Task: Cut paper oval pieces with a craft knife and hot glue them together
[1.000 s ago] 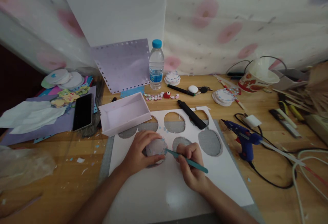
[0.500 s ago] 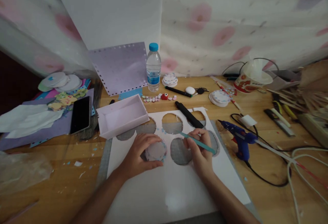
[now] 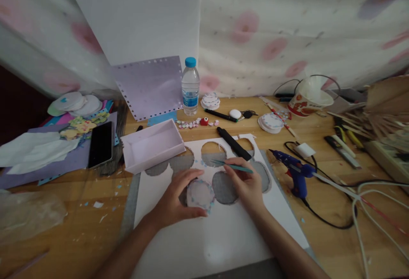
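Note:
My left hand (image 3: pixel 174 200) curves around a round white disc (image 3: pixel 200 196) with small blue and pink bits along its edge, thumb and fingers on its rim. Between the fingers of my right hand (image 3: pixel 244 181) is a pair of teal tweezers (image 3: pixel 239 168), tips pointing left over the cut holes. Beneath both hands lies a white board (image 3: pixel 194 245) with several round holes cut out, on a grey cutting mat (image 3: pixel 129 202). Tiny blue pieces lie on the board near the tweezer tips.
A pale lilac open box (image 3: pixel 153 145), a water bottle (image 3: pixel 191 87) and a black pen-like tool (image 3: pixel 234 143) stand or lie beyond the board. On the right are a blue glue gun (image 3: pixel 295 170) and cables. A phone (image 3: pixel 101 145) lies left; decorated disc stacks (image 3: pixel 271 122) sit behind.
My left hand and the disc have shifted slightly right, with the disc's face turned more toward me. The tweezers have moved left and lie flatter in my right hand.

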A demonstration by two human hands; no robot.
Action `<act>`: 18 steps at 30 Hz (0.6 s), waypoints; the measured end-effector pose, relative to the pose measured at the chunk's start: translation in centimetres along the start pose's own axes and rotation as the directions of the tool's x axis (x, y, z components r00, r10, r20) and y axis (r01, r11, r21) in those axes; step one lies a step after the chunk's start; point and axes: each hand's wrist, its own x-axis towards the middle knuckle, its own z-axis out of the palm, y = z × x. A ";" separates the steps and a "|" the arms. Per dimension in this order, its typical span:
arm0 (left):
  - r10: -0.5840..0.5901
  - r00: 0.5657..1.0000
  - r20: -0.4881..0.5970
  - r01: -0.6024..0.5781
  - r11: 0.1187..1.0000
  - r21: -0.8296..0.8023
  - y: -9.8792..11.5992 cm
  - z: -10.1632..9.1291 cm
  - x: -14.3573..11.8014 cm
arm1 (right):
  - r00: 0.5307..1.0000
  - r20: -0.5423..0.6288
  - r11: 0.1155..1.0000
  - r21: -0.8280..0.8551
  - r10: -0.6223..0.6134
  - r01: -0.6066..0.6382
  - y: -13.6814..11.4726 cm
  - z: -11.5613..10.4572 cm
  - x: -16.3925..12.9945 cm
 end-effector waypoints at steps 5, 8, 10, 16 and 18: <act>-0.090 0.986 -0.143 0.053 0.969 -0.241 -0.7 -0.2 0.1 | 1.000 -0.011 1.000 -0.023 0.015 -0.015 0.5 0.5 0.3; -0.220 0.942 -0.255 0.085 0.888 -0.452 -1.3 -0.1 0.5 | 1.000 -0.025 0.998 -0.060 -0.003 0.001 0.8 0.9 0.3; -0.296 0.905 -0.307 0.070 0.813 -0.578 -1.5 0.0 0.9 | 1.000 -0.021 0.998 -0.067 0.005 -0.006 0.9 1.0 0.3; -0.414 0.850 -0.325 0.034 0.659 -0.751 -1.5 -0.4 1.7 | 0.998 -0.016 0.997 -0.021 0.069 -0.069 1.1 1.1 0.3; -0.440 0.838 -0.323 0.034 0.632 -0.774 -1.6 -0.5 1.8 | 0.997 -0.003 0.997 -0.003 0.079 -0.079 1.2 1.1 0.4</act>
